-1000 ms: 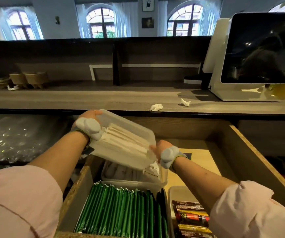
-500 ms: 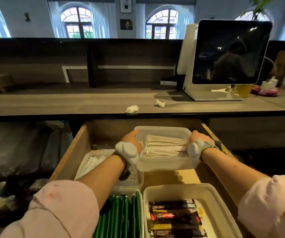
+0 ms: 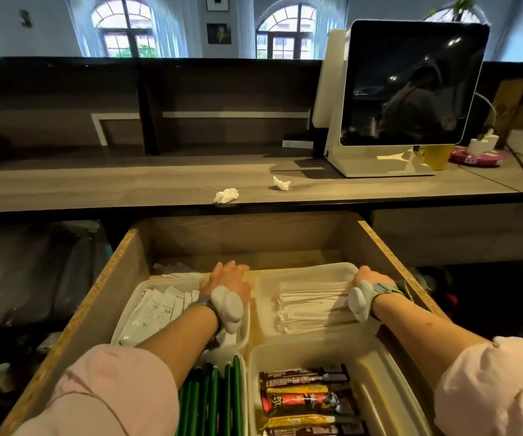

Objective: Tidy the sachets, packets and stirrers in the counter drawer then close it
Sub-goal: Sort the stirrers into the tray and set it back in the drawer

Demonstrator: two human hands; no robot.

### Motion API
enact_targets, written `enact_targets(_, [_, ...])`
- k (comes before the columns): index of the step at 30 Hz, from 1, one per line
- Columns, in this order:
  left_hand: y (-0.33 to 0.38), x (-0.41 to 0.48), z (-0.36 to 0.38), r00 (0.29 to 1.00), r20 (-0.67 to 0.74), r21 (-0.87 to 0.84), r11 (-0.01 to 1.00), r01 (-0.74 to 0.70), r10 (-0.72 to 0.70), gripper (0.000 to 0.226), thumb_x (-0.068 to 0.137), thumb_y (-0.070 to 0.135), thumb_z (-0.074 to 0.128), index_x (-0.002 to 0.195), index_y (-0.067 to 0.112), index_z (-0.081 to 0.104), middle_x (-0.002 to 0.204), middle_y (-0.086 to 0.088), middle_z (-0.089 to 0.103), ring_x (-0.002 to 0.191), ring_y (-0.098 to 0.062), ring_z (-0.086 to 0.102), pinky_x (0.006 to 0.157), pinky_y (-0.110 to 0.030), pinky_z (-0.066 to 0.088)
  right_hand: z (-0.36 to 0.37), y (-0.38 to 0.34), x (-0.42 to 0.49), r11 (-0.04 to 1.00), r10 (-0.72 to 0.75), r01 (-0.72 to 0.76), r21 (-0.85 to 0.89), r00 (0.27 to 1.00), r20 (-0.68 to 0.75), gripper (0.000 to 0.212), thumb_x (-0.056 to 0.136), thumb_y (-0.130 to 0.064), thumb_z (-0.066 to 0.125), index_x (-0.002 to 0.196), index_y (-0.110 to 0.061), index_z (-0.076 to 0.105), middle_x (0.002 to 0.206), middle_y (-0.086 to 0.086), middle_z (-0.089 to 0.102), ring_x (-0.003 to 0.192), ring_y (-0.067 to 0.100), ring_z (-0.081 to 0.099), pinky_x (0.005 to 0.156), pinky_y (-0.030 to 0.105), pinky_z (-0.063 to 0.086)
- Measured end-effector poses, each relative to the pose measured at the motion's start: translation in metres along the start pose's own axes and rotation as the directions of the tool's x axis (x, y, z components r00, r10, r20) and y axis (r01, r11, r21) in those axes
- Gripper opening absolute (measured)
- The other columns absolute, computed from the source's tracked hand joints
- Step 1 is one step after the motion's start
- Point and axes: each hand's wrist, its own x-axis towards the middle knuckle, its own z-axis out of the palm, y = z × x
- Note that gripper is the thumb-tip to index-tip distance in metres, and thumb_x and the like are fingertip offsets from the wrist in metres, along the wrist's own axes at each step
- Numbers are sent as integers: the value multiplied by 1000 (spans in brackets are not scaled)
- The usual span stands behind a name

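The stirrer tray (image 3: 268,297) now sits down in the drawer (image 3: 253,237). The right hand (image 3: 365,276) curls its fingers over the rim; the left hand's (image 3: 227,278) grip I cannot tell. Four trays (image 3: 128,309), two tissues (image 3: 226,195).

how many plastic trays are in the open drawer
4. The back-left tray holds white sachets, the back-right tray paper-wrapped stirrers, the front-left tray green sticks, the front-right tray coffee packets. The arms may hide more.

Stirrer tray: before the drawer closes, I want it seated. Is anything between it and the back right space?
Nothing visible. The stirrer tray already sits at the back right of the drawer, left hand and right hand at its sides.
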Motion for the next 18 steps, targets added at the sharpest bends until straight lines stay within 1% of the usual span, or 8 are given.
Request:
enact_targets(2, [-19, 8, -10, 998, -47, -7, 999, 47, -47, 53, 92, 19, 39, 143, 32, 34, 158, 5, 22, 147, -21, 14, 118, -45, 17, 0, -7, -8, 990, -67, 74, -118, 996, 63, 41, 86, -18, 58, 125, -4, 57, 125, 15, 61, 117, 32, 57, 95, 35, 46])
enact_targets(4, [-40, 14, -21, 995, -35, -5, 996, 90, -90, 58, 90, 14, 42, 144, 33, 32, 159, 5, 18, 148, -22, 10, 119, -50, 13, -6, -20, -13, 976, -102, 101, -191, 995, 5, 33, 86, -18, 55, 115, -7, 65, 118, 14, 66, 110, 32, 61, 95, 36, 50])
enact_targets(6, [-61, 18, -27, 991, 14, 53, 990, 130, -131, 60, 90, 19, 46, 146, 34, 27, 160, 5, 15, 149, -24, 6, 118, -53, 7, -12, -41, -10, 981, -123, 103, -166, 985, -118, 31, 87, -17, 49, 112, -7, 65, 113, 14, 67, 105, 33, 63, 90, 38, 51])
enact_targets(8, [-79, 19, -31, 982, 79, 140, 977, 161, -173, 59, 91, 28, 44, 146, 37, 25, 159, 5, 19, 149, -24, 9, 117, -53, 6, -13, -71, -4, 958, -261, 236, -161, 953, -154, 31, 88, -21, 49, 117, -11, 58, 116, 13, 65, 107, 33, 62, 86, 36, 50])
enact_targets(10, [-93, 16, -36, 981, 108, 187, 973, 137, -159, 51, 90, 36, 42, 140, 42, 36, 153, 5, 36, 142, -25, 30, 116, -46, 18, -7, -110, -1, 895, -442, 433, -112, 893, -84, 32, 88, -31, 53, 118, -21, 57, 117, 8, 65, 106, 31, 62, 84, 33, 50])
enact_targets(12, [-99, 9, -39, 992, 102, 238, 970, 53, -80, 45, 89, 37, 47, 134, 41, 47, 143, 6, 49, 131, -22, 46, 108, -32, 33, 4, -147, 5, 832, -555, 555, -1, 832, 0, 30, 89, -37, 56, 116, -25, 61, 117, 4, 66, 106, 28, 62, 88, 31, 50])
enact_targets(15, [-102, -1, -40, 987, 156, 302, 953, -18, -31, 41, 88, 26, 50, 127, 32, 56, 132, 2, 58, 119, -21, 56, 97, -27, 43, 24, -198, 16, 783, -622, 616, 88, 778, 92, 34, 88, -37, 60, 119, -24, 61, 121, 4, 64, 108, 27, 62, 97, 36, 50])
enact_targets(18, [-110, 3, -37, 977, 215, 268, 963, -42, -17, 36, 87, 25, 49, 121, 33, 57, 122, 1, 63, 109, -22, 60, 84, -25, 42, 38, -240, 26, 783, -620, 610, 119, 751, 229, 46, 88, -29, 63, 132, -17, 53, 135, 6, 56, 120, 27, 56, 103, 35, 45])
